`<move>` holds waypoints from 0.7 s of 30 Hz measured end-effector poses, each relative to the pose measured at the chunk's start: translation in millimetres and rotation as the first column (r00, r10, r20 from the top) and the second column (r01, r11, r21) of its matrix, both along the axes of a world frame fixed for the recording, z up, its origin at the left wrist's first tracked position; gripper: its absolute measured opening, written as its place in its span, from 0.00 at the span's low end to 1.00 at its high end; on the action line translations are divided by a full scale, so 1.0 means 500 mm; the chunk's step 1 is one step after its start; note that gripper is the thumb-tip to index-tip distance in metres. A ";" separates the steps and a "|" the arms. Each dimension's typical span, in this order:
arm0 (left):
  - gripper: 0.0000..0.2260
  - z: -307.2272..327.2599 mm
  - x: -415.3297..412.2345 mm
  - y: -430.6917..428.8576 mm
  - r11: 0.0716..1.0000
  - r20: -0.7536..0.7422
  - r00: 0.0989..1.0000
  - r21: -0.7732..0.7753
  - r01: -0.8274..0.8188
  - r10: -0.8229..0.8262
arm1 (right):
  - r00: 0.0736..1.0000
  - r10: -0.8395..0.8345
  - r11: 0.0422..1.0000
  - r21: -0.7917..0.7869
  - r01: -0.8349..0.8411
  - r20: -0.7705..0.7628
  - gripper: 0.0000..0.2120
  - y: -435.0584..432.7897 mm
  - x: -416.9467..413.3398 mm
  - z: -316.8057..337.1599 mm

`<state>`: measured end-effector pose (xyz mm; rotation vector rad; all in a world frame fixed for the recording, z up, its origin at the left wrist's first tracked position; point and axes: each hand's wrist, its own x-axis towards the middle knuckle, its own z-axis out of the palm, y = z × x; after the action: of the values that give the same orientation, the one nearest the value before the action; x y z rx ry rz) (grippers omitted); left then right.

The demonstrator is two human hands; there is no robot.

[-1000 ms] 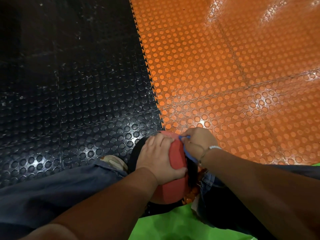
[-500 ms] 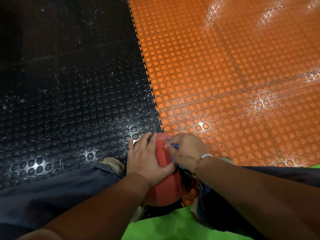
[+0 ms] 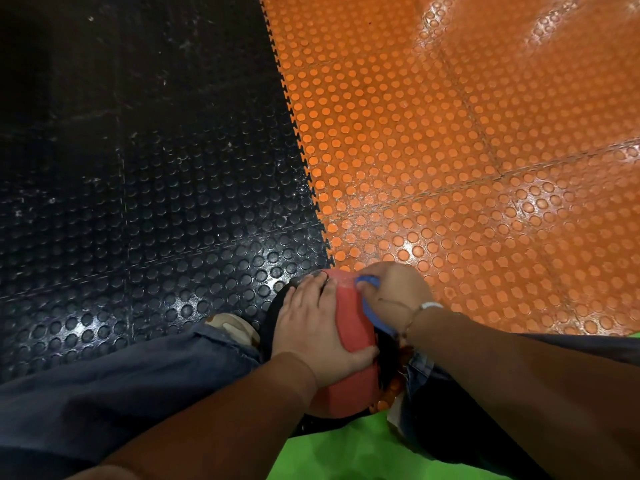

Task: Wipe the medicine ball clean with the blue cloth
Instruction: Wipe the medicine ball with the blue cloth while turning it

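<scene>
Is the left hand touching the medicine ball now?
Touching. The head view shows the left hand lying palm-down on the medicine ball, with no gap.

There is one round red and black medicine ball (image 3: 353, 327) and one blue fabric cloth (image 3: 372, 313). Two bare hands are in view, the left hand (image 3: 311, 323) and the right hand (image 3: 394, 292). Two legs in dark blue jeans are seen, the left leg (image 3: 121, 382) and the right leg (image 3: 446, 420). Only one beige shoe (image 3: 232, 327) is visible. The right wrist carries one thin bracelet with white beads (image 3: 431, 304). The floor shows three coloured areas: one black studded rubber area (image 3: 138, 202), one orange studded rubber area (image 3: 450, 168), one green mat area (image 3: 346, 452).
</scene>
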<state>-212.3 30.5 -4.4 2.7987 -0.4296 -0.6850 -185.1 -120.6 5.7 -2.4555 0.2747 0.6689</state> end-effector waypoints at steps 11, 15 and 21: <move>0.49 0.002 -0.003 -0.006 0.999 0.021 0.999 0.015 0.041 -0.042 | 0.996 -0.073 0.994 0.080 0.078 -0.060 0.08 -0.019 0.020 -0.007; 0.50 -0.002 -0.004 0.000 0.999 0.052 0.998 0.022 0.044 -0.045 | 0.998 0.035 0.997 0.073 -0.031 -0.060 0.08 -0.004 0.018 -0.004; 0.51 -0.008 0.013 0.006 0.993 0.019 0.993 0.002 0.117 -0.117 | 0.993 -0.081 0.991 0.096 0.089 -0.085 0.07 -0.032 0.021 -0.012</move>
<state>-205.8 33.5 -8.4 2.8008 -0.6013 -0.6825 -174.7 -136.4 -0.2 -2.3114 0.3672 0.7283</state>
